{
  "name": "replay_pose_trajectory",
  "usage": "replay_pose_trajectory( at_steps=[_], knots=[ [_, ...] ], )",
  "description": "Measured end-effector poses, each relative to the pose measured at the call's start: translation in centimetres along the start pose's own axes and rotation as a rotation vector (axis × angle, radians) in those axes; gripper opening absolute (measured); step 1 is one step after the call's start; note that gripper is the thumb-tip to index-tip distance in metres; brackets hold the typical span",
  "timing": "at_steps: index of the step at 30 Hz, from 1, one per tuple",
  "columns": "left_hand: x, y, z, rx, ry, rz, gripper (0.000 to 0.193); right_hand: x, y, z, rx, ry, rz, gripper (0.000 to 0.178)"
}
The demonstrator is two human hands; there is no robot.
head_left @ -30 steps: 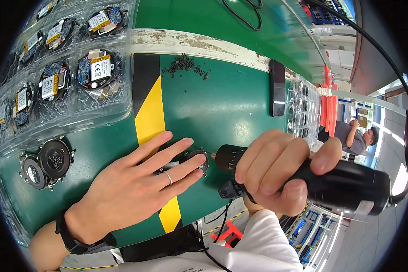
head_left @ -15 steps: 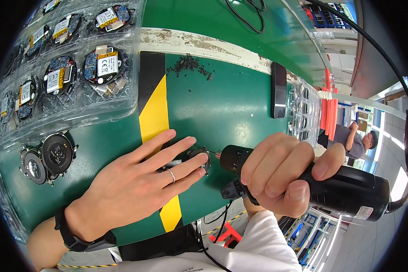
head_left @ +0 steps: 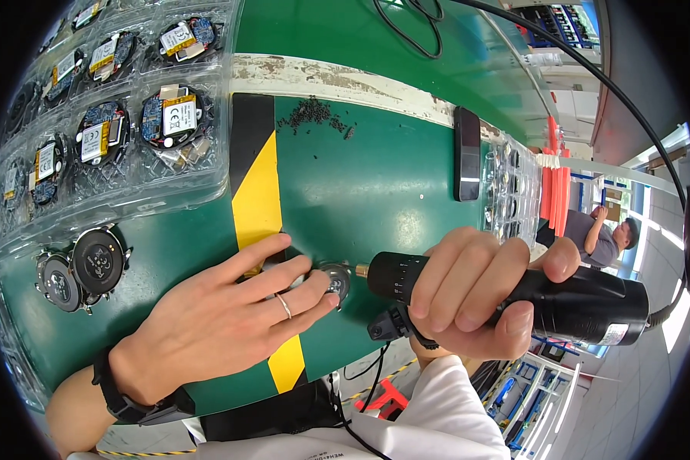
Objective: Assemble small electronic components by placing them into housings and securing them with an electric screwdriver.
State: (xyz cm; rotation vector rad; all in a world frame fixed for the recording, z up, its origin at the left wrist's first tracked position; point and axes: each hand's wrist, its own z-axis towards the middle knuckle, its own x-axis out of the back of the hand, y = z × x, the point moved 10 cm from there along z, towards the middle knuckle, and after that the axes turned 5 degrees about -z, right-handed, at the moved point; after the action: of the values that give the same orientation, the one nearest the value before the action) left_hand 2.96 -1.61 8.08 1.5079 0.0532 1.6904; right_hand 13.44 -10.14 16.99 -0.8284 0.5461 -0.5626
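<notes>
My right hand (head_left: 479, 295) is wrapped round a black electric screwdriver (head_left: 583, 303), which points left. Its brass-coloured nose is beside a small round dark watch module (head_left: 336, 284) on the green bench. Whether the bit touches the module I cannot tell. Bent fingers of my left hand (head_left: 222, 314) press on the module's left side and hide part of it. Further left lie two round black watch modules (head_left: 100, 257), partly overlapping. A heap of tiny black screws (head_left: 313, 113) is scattered towards the far side.
Clear plastic trays (head_left: 199, 188) with watch modules showing circuit boards and batteries fill the far left. A black phone (head_left: 468, 153) and another tray (head_left: 502, 188) are at the right. Yellow-black tape (head_left: 257, 203) crosses the bench. Another person (head_left: 602, 238) is in the background.
My left fingers have drawn back and bent more, uncovering more of the round module. The screwdriver's nose is slightly lower and its rear end has risen.
</notes>
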Motion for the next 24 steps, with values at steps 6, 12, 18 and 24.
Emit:
replay_pose_trajectory(
  at_steps=[6, 12, 18, 24],
  knots=[
    [0.4, 0.0, 0.0, 0.002, 0.079, -0.002, 0.044, -0.7, 0.2, 0.1, -0.022, -0.094, -0.116, 0.039],
    [0.5, -0.1, 0.0, 0.016, 0.089, -0.016, 0.044, -1.4, 0.1, 0.1, -0.04, -0.247, -0.163, 0.037],
    [0.5, -0.1, -0.1, 0.013, 0.086, -0.021, 0.043, -1.5, 0.2, -0.1, -0.046, -0.238, -0.206, 0.037],
    [0.4, -0.2, 0.0, 0.02, 0.082, -0.024, 0.044, -1.2, 0.1, 0.0, -0.062, -0.236, -0.197, 0.036]
  ],
)
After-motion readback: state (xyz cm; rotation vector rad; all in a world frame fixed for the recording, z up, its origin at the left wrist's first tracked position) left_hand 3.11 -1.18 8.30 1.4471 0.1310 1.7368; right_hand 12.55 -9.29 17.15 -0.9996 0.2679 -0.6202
